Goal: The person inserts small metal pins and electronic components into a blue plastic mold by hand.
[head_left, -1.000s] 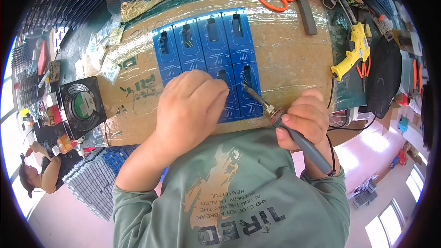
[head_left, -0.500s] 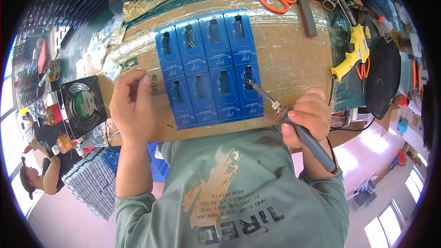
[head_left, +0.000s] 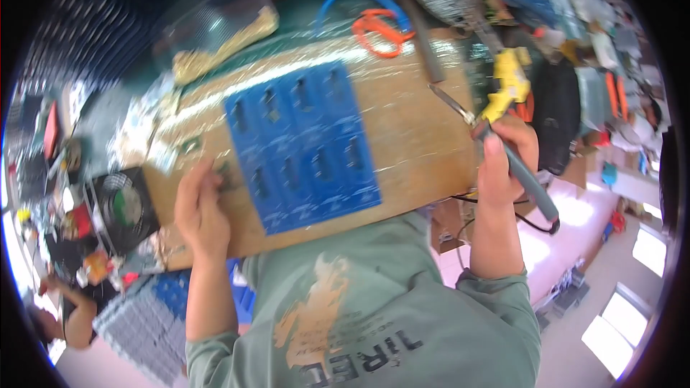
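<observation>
Right hand (head_left: 507,165) gripping soldering iron (head_left: 533,190) now swung off blue board (head_left: 305,145), leaving it untouched; left hand (head_left: 203,214) part-curled, grip unclear.

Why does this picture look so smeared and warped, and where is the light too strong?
In the head view, the blue panel is blurred, its printing unreadable, probably from camera movement; in the head view, fisheye distortion bends things toward the dark rim; also in the head view, glare streaks the cardboard, and windows at lower right are washed out.
</observation>
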`<move>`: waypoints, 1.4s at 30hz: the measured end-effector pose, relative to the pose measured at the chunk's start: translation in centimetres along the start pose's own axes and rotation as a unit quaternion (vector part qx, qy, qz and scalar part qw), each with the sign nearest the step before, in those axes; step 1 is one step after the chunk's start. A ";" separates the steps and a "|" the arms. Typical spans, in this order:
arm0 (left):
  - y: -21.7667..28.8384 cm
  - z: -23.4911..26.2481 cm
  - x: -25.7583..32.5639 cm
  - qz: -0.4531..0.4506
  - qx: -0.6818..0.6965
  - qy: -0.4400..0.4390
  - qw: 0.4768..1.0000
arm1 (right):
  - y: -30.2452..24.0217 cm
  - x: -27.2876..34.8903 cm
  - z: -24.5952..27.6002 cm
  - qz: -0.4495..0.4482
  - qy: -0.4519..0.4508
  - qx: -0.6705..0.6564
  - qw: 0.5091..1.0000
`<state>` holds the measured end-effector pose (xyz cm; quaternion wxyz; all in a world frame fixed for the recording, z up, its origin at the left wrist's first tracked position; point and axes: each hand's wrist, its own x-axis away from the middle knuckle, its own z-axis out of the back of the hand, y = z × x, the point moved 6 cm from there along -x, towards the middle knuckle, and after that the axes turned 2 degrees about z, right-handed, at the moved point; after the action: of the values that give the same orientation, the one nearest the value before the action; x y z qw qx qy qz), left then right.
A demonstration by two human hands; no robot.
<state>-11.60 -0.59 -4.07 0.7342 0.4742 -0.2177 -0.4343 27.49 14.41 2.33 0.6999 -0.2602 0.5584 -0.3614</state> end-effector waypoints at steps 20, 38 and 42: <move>1.0 -0.1 -2.0 0.243 0.111 -0.097 0.959 | 9.7 -8.6 13.7 -0.250 0.276 0.067 0.926; 2.0 -2.4 -1.2 0.285 0.153 -0.171 0.931 | 2.8 1.6 -9.7 -0.484 -0.195 -0.161 0.838; 1.9 -2.5 -0.9 0.287 0.170 -0.173 0.927 | 3.1 1.6 -12.3 -0.493 -0.260 -0.140 0.818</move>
<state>-9.39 1.75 -3.45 0.6869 0.4268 -0.5384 -0.2370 16.47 15.50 -3.99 0.5033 -0.6806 0.1968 -0.4948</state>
